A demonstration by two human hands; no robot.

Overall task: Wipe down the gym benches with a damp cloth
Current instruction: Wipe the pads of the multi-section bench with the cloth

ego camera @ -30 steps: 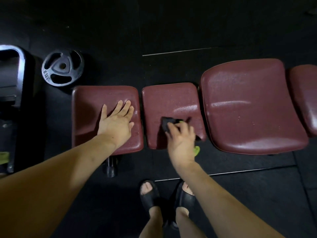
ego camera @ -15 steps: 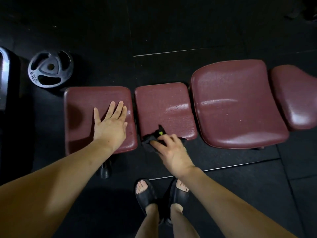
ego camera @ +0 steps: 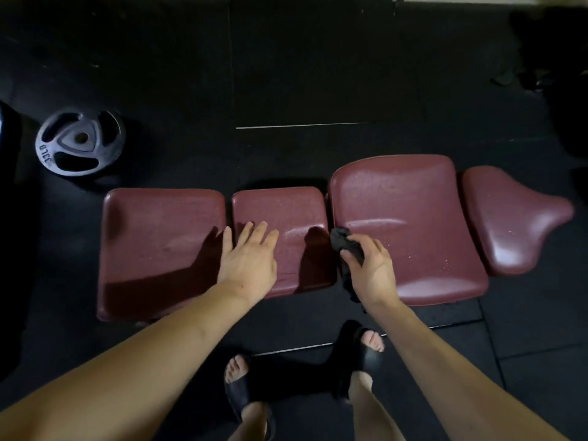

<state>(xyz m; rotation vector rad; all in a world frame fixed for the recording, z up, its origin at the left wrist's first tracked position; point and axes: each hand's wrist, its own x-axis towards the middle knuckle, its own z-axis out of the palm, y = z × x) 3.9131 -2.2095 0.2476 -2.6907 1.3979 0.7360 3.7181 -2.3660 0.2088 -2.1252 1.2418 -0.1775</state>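
Right hand (ego camera: pixel 372 268) gripping one cloth (ego camera: pixel 345 241), four pads (ego camera: pixel 410 218)

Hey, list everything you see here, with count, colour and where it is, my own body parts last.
bench pads: four, maroon, in a row across the middle
cloth: one, dark, at the left edge of the largest pad
weight plate: one, dark grey, on the floor at far left
floor mats: black, all around
slides: two, black, on the feet at the bottom
left hand: flat, over the second pad from the left
right hand: grips the cloth
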